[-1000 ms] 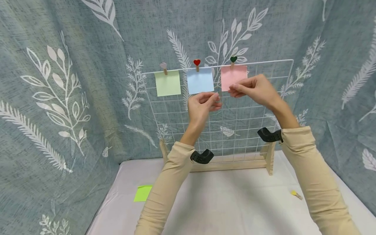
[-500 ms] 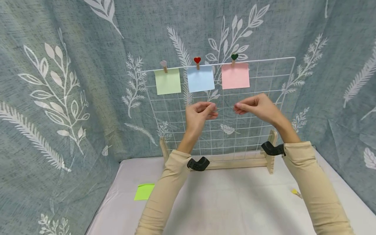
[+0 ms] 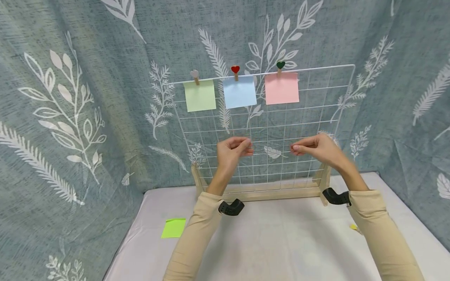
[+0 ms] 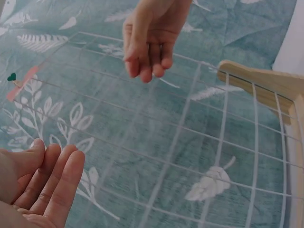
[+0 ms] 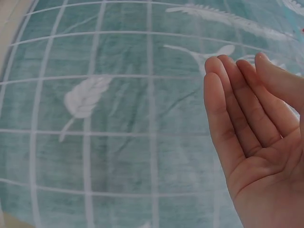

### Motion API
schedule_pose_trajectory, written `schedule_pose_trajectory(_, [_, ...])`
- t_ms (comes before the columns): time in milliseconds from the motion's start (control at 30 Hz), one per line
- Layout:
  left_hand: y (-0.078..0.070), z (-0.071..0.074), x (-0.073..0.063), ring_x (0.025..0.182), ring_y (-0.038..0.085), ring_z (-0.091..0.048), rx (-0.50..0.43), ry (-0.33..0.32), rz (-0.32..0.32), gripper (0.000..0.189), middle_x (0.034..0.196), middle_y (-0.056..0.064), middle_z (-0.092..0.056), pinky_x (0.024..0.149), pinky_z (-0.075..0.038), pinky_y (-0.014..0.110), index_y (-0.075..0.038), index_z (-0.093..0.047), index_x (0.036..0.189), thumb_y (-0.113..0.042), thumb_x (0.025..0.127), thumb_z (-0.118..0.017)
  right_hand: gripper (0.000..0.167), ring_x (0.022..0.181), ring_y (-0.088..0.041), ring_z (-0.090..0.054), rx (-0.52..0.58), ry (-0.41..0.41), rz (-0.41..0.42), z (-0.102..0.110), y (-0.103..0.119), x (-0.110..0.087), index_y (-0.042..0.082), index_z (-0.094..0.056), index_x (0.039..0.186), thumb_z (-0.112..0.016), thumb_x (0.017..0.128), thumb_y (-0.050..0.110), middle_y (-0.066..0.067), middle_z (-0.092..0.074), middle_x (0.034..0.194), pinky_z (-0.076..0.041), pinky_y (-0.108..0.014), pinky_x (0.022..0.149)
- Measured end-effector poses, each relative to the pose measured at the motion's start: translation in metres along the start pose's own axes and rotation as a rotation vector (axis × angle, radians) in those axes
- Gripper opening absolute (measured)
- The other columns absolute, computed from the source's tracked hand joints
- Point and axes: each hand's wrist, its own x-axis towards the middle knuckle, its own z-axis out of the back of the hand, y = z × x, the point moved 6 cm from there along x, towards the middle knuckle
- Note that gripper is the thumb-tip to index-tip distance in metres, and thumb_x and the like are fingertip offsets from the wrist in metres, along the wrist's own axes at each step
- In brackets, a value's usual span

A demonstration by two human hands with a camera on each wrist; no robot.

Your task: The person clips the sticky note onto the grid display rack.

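Note:
A white wire grid (image 3: 309, 98) stands in a wooden base (image 3: 274, 195). From its top wire hang a pale green note (image 3: 200, 97), a blue note (image 3: 240, 93) and a pink note (image 3: 282, 90). Small wooden clothespins hold them, topped with a white heart (image 3: 194, 73), a red heart (image 3: 235, 69) and a dark green heart (image 3: 280, 65). My left hand (image 3: 232, 153) is in front of the grid below the blue note, holding nothing. Lower right of the pink note, my right hand (image 3: 321, 149) is also without a thing, its fingers relaxed in the right wrist view.
A bright green sticky note (image 3: 174, 228) lies on the white table (image 3: 281, 242) at left. Near the right sleeve (image 3: 383, 226) is a yellow-topped clothespin (image 3: 354, 227), partly covered by the arm. A patterned curtain (image 3: 116, 117) surrounds the table.
My right hand has left the pink note's lower edge and moved down and right. The left hand has sunk lower too. All three notes still hang from the grid.

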Motion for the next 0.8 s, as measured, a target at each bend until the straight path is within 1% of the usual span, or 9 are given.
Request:
schedule_pose_trajectory(33, [0.004, 0.003, -0.002, 0.061, 0.013, -0.069, 0.008, -0.006, 0.015, 0.016, 0.081, 0.018, -0.072, 0.065, -0.065, 0.032, 0.015, -0.067, 0.099, 0.001, 0.091, -0.068, 0.035, 0.087, -0.01, -0.07, 0.003, 0.002, 0.0, -0.002, -0.004, -0.002, -0.002, -0.068, 0.12, -0.062, 0.099, 0.025, -0.016, -0.072, 0.106, -0.058, -0.042, 0.092])
schedule_pose_trajectory(167, [0.017, 0.018, -0.012, 0.061, 0.013, -0.07, 0.037, -0.027, 0.049, 0.016, 0.084, 0.023, -0.071, 0.065, -0.065, 0.031, 0.014, -0.068, 0.098, 0.0, 0.091, -0.068, 0.035, 0.087, -0.011, -0.071, 0.018, 0.013, -0.008, -0.009, -0.024, -0.011, -0.003, -0.068, 0.119, -0.062, 0.099, 0.025, -0.015, -0.073, 0.104, -0.059, -0.04, 0.09])
schedule_pose_trajectory(233, [0.024, 0.028, -0.016, 0.061, 0.013, -0.07, 0.048, -0.044, 0.064, 0.017, 0.083, 0.022, -0.071, 0.065, -0.064, 0.03, 0.014, -0.068, 0.099, -0.001, 0.091, -0.069, 0.036, 0.087, -0.012, -0.071, 0.031, 0.015, -0.014, -0.011, -0.033, -0.017, -0.004, -0.068, 0.119, -0.062, 0.099, 0.025, -0.016, -0.073, 0.104, -0.059, -0.038, 0.09])
schedule_pose_trajectory(267, [0.026, 0.033, -0.017, 0.062, 0.014, -0.07, 0.046, -0.053, 0.065, 0.017, 0.084, 0.023, -0.071, 0.065, -0.064, 0.031, 0.015, -0.068, 0.099, -0.001, 0.091, -0.069, 0.037, 0.088, -0.013, -0.071, 0.044, 0.016, -0.019, -0.012, -0.038, -0.021, -0.005, -0.067, 0.119, -0.062, 0.099, 0.025, -0.016, -0.073, 0.105, -0.059, -0.039, 0.09])
schedule_pose_trajectory(367, [0.035, 0.049, -0.022, 0.061, 0.014, -0.07, 0.051, -0.092, 0.083, 0.018, 0.083, 0.022, -0.071, 0.064, -0.064, 0.03, 0.015, -0.067, 0.1, 0.001, 0.09, -0.069, 0.038, 0.09, -0.011, -0.071, 0.064, 0.012, -0.044, -0.012, -0.053, -0.031, -0.005, -0.066, 0.121, -0.061, 0.099, 0.026, -0.017, -0.072, 0.107, -0.06, -0.029, 0.087])
schedule_pose_trajectory(467, [0.044, 0.061, -0.029, 0.061, 0.014, -0.07, 0.063, -0.113, 0.113, 0.018, 0.084, 0.024, -0.071, 0.064, -0.064, 0.029, 0.016, -0.066, 0.1, 0.002, 0.09, -0.068, 0.04, 0.092, -0.011, -0.07, 0.076, 0.005, -0.065, -0.013, -0.068, -0.043, -0.006, -0.065, 0.123, -0.061, 0.099, 0.026, -0.018, -0.071, 0.109, -0.06, -0.029, 0.087])
schedule_pose_trajectory(567, [0.051, 0.073, -0.036, 0.062, 0.014, -0.07, 0.091, -0.121, 0.147, 0.019, 0.085, 0.024, -0.071, 0.065, -0.064, 0.03, 0.016, -0.066, 0.102, 0.001, 0.091, -0.068, 0.041, 0.093, -0.014, -0.071, 0.107, 0.008, -0.084, -0.014, -0.083, -0.053, -0.006, -0.064, 0.124, -0.06, 0.1, 0.026, -0.019, -0.07, 0.11, -0.06, -0.03, 0.089])
schedule_pose_trajectory(700, [0.059, 0.089, -0.045, 0.063, 0.014, -0.071, 0.124, -0.133, 0.194, 0.02, 0.085, 0.02, -0.072, 0.067, -0.064, 0.03, 0.015, -0.066, 0.104, 0.0, 0.091, -0.068, 0.041, 0.099, -0.024, -0.07, 0.148, 0.02, -0.108, -0.015, -0.1, -0.066, -0.008, -0.063, 0.124, -0.059, 0.1, 0.026, -0.019, -0.07, 0.113, -0.059, -0.037, 0.092])
schedule_pose_trajectory(800, [0.066, 0.101, -0.051, 0.065, 0.014, -0.071, 0.132, -0.151, 0.235, 0.021, 0.084, 0.017, -0.072, 0.068, -0.064, 0.03, 0.016, -0.065, 0.105, 0.0, 0.091, -0.068, 0.042, 0.101, -0.029, -0.069, 0.153, 0.018, -0.126, -0.013, -0.112, -0.075, -0.009, -0.062, 0.125, -0.059, 0.1, 0.025, -0.016, -0.07, 0.114, -0.059, -0.04, 0.092])
